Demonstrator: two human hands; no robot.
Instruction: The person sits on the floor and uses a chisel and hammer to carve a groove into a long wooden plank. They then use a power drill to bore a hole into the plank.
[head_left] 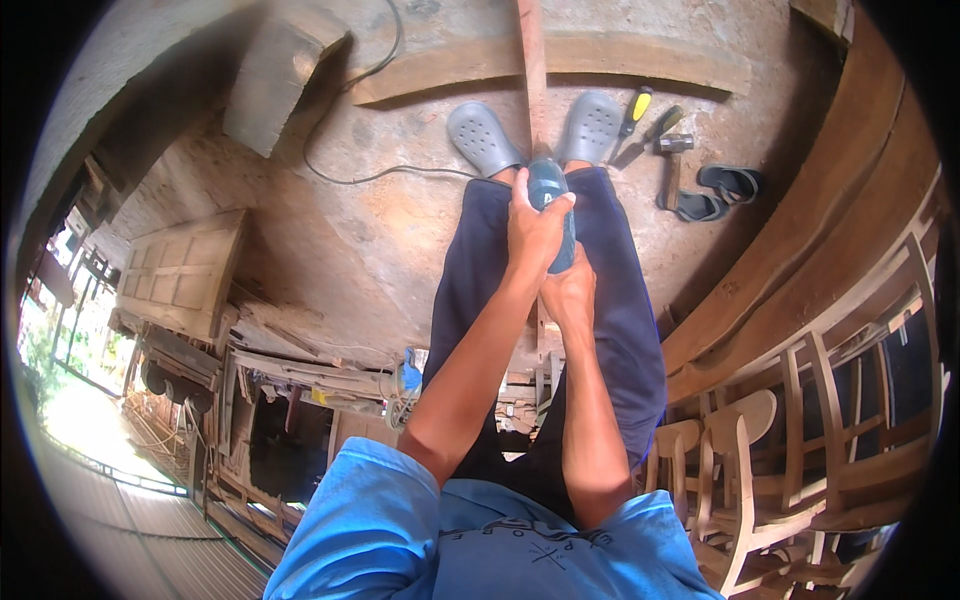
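Between my knees, my left hand (537, 232) wraps around the front of a teal corded power tool (549, 182), which looks like a power drill. Behind it my right hand (570, 292) grips the rear of the tool. Its nose points down at a narrow reddish wooden strip (533, 70) that runs between my grey clogs (483, 137). The nose covers the spot where it meets the wood, so contact is unclear. Across the strip lies a wide, slightly curved wooden board (640, 62) on the concrete floor.
Right of my feet lie a yellow-and-black handled tool (634, 112), a dark-handled chisel (655, 132), a hammer (674, 165) and flip-flops (730, 183). A black cord (390, 172) crosses the floor at left. Large timbers (800, 255) and wooden chair frames (740, 430) stand at right.
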